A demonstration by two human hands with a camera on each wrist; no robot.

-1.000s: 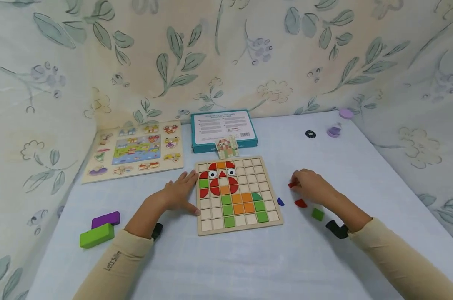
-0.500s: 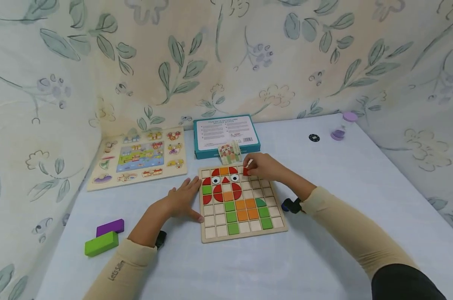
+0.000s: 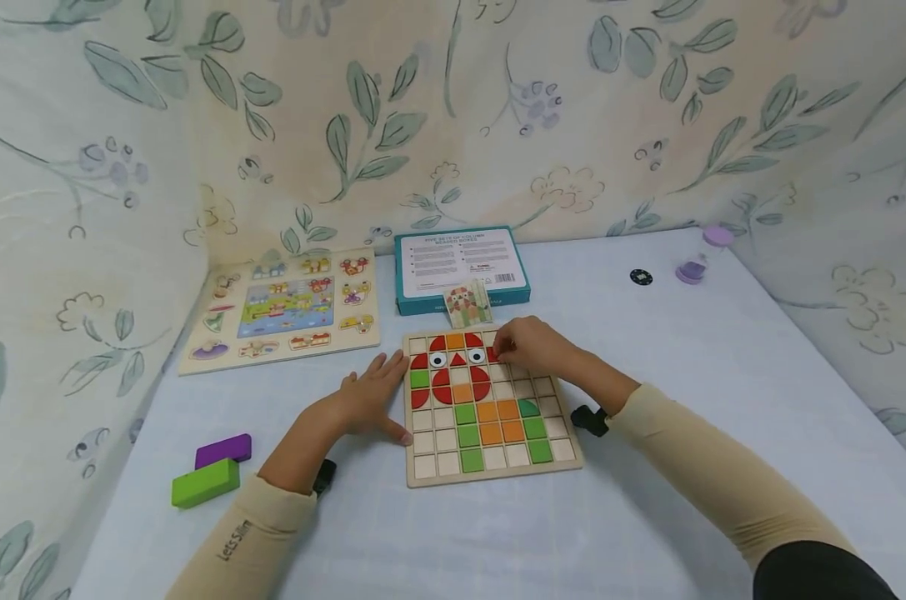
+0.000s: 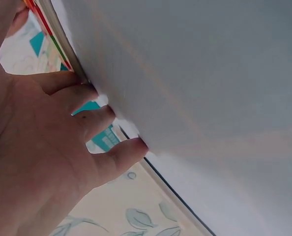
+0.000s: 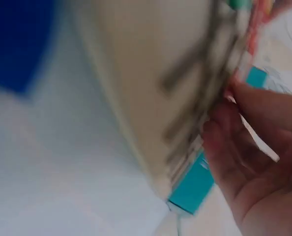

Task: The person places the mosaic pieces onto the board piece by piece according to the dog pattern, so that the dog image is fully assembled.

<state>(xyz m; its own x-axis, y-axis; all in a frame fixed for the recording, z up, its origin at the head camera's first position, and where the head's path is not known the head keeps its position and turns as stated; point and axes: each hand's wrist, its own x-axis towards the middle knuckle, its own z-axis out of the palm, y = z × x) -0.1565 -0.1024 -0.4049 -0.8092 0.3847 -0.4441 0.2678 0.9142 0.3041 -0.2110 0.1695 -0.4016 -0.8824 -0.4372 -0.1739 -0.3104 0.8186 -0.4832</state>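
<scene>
A wooden grid board [image 3: 565, 451] lies in the middle of the table, part filled with red, orange, green and eye-printed tiles. My right hand [image 3: 531, 346] is over its top right part, pinching a small red tile [image 3: 492, 355] beside the right eye tile [image 3: 477, 356]. The tile's shape is mostly hidden by the fingers. In the right wrist view, the thumb and fingers of that hand [image 5: 264, 157] meet at the blurred board. My left hand [image 3: 362, 402] lies spread against the board's left edge, fingertips and thumb touching it.
A picture card [image 3: 468, 305] leans on a teal box [image 3: 460, 271] behind the board. A picture puzzle [image 3: 220, 354] lies back left. Purple [image 3: 223, 451] and green blocks [image 3: 206, 483] sit front left. A black disc [image 3: 641, 277] and a purple-capped container [image 3: 691, 271] stand back right.
My right hand has carried the red tile left from the loose pieces onto the board's upper part. Its arm now covers those pieces. The left hand stays at the board's edge.
</scene>
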